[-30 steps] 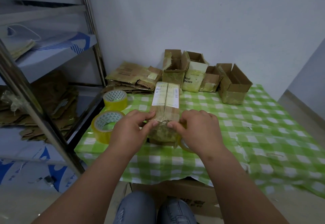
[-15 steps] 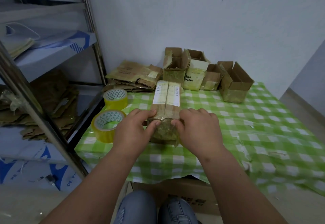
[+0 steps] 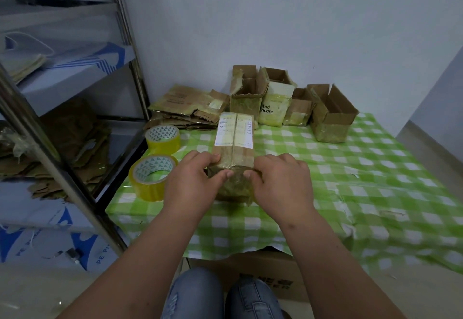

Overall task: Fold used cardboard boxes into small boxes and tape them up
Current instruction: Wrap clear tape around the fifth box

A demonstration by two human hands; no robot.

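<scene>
Cardboard, in the shape of a long brown box (image 3: 234, 148) with a white shipping label across its closed flaps, lies lengthwise on the green-and-white checked desk (image 3: 350, 168), its near end between your two hands. Your left hand (image 3: 193, 181) and right hand (image 3: 280, 181) each curl round a top corner, and the fingers (image 3: 229, 174) press down on glossy tape over that end face. Judging from this, you are smoothing the tape: rub outward from the centre seam to the edges and keep the flaps butted together. Just left of your left fingers sits a yellow tape roll (image 3: 151, 177), with a second yellow roll (image 3: 162, 138) beyond it.
</scene>
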